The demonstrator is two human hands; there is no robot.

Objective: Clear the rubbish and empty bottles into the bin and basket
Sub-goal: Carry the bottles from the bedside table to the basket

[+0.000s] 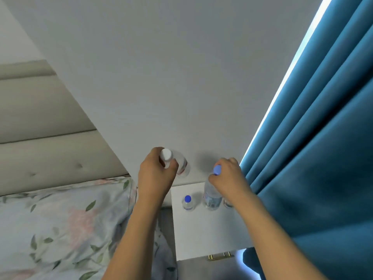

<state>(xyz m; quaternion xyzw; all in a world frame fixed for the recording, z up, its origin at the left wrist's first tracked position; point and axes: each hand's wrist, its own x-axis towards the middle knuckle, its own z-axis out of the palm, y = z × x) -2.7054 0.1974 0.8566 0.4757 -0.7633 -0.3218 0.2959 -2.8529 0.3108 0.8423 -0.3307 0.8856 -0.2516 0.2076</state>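
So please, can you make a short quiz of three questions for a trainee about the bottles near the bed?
1. True or false: both hands hold a bottle.
2. What colour is the cap of the bottle in the left hand? A) white B) blue C) red
3. Which capped bottle on the nightstand is untouched?

Key:
1. True; the right hand has its grip at the neck of the large blue-capped bottle.
2. A; it holds the white-capped bottle.
3. The small blue-capped bottle.
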